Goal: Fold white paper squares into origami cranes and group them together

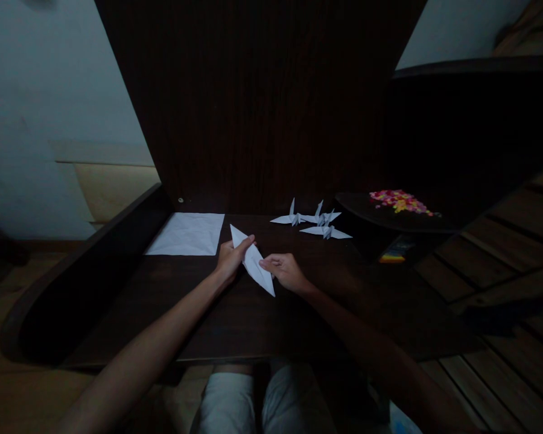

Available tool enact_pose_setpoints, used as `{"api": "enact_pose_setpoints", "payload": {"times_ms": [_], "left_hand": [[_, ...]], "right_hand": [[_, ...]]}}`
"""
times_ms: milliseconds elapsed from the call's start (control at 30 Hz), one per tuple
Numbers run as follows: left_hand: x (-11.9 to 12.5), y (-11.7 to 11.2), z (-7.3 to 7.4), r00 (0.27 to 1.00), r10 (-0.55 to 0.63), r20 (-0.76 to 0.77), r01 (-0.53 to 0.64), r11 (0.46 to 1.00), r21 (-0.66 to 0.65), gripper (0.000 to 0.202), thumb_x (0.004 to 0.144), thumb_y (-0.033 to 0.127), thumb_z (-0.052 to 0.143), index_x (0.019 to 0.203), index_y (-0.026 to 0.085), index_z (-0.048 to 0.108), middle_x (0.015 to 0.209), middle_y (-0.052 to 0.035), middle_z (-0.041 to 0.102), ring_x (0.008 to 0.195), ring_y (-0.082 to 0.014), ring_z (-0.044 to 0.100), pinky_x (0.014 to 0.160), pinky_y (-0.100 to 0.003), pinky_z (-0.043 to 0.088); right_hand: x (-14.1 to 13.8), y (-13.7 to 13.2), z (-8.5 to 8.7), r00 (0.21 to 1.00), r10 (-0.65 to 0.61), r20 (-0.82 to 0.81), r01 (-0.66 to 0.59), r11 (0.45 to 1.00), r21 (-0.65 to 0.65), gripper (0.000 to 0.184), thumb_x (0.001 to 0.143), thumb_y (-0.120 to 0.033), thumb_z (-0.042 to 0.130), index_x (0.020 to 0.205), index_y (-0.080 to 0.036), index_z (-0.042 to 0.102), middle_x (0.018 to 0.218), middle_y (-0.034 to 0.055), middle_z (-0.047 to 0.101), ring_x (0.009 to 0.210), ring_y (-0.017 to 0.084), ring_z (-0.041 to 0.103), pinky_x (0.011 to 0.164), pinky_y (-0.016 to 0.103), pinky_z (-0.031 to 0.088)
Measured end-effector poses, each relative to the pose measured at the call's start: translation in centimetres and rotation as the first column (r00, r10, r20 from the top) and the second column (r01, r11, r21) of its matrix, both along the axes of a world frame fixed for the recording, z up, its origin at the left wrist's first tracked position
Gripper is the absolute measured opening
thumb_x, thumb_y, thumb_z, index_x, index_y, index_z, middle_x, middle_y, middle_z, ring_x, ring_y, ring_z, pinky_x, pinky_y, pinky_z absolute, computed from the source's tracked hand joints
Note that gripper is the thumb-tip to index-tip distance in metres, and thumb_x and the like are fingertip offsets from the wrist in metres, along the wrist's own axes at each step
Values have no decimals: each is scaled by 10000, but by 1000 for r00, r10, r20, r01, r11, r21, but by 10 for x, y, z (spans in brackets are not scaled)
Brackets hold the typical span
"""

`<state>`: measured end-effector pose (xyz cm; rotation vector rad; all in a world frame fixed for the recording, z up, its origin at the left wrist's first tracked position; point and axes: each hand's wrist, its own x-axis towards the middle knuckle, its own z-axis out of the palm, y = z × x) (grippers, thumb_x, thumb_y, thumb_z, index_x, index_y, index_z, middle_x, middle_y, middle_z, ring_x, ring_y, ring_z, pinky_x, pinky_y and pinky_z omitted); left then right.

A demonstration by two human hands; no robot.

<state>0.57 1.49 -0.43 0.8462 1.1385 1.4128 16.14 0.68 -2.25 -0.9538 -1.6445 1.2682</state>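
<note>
A folded sheet of white paper, shaped like a long diamond with two sharp points, is held just above the dark desk. My left hand grips its upper left edge, thumb on top and fingers behind. My right hand pinches its right edge, with the thumb lying on the front face. Fingers behind the paper are partly hidden. To the left lies a flat white paper sheet with faint creases. Several finished white paper cranes stand in a cluster farther back on the right.
A small raised shelf at the right bears a pile of pink, red and yellow bits. Beneath it sits a small yellow-edged item. A low side wall bounds the desk on the left; a tall dark panel rises behind.
</note>
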Motion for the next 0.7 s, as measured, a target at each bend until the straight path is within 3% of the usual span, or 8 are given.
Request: {"api": "enact_pose_setpoints", "payload": {"times_ms": [133,200,333,533,700], "left_hand": [[-5,3,6,984,-121,128,117,992,37,501,662,585,667,845,120,685,766,-79,682,656,-158,618,601,-254,478],[-8,4,7,972,-183,149,176,983,60,484,669,563,670,866,121,681,791,-80,680,687,-166,627,627,-273,500],[-7,2,6,979,-202,26,199,975,99,383,597,398,781,847,122,693,822,-83,690,741,-176,632,667,-292,522],[-5,-1,0,971,-211,-114,223,969,108,385,568,394,806,836,134,713,786,-69,715,685,-162,631,625,-269,502],[-9,0,-3,953,-258,-159,277,955,107,369,561,363,812,818,123,703,673,-39,700,565,-122,591,564,-231,447]], "right_hand": [[2,6,-3,986,-125,-109,115,989,-96,384,616,-532,712,661,-157,641,573,9,620,501,122,539,449,224,396],[3,9,-4,969,-184,-168,160,977,-143,409,596,-556,722,671,-164,634,592,19,636,514,141,568,459,240,427],[3,11,-4,945,-212,-249,166,967,-195,433,573,-569,744,696,-169,631,628,43,668,540,176,615,503,285,493],[1,10,-4,961,-188,-200,151,970,-189,431,563,-562,746,669,-156,650,612,28,655,531,143,600,462,238,477],[0,10,-5,977,-147,-154,134,986,-95,375,625,-512,717,651,-150,623,601,5,614,490,113,558,401,217,445]]}}
